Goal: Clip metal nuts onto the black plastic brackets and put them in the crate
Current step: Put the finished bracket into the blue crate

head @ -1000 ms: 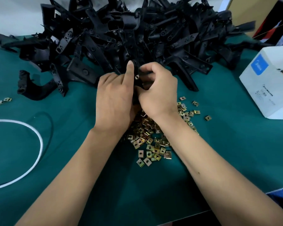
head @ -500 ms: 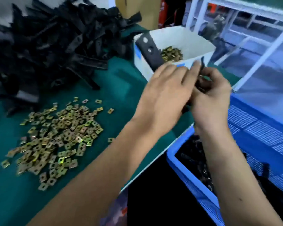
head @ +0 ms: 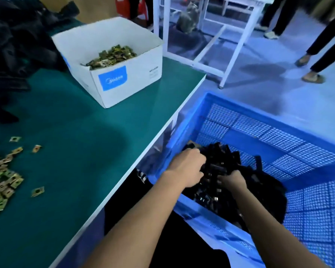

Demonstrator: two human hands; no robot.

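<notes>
Both hands, left hand [head: 186, 168] and right hand [head: 232, 179], now down among brackets [head: 219, 161] inside the blue crate [head: 259, 120].

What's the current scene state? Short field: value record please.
left hand: down in the crate, fingers curled among the black brackets; exact grip hidden
right hand: down in the crate, fingers buried in the brackets; grip hidden
crate: blue, on the floor beside the table, partly filled
finished brackets: heaped in the crate's near corner
loose nuts: scattered on the green table, left
white box: open on the table, holds more nuts
unprocessed brackets: pile at the table's far left
</notes>
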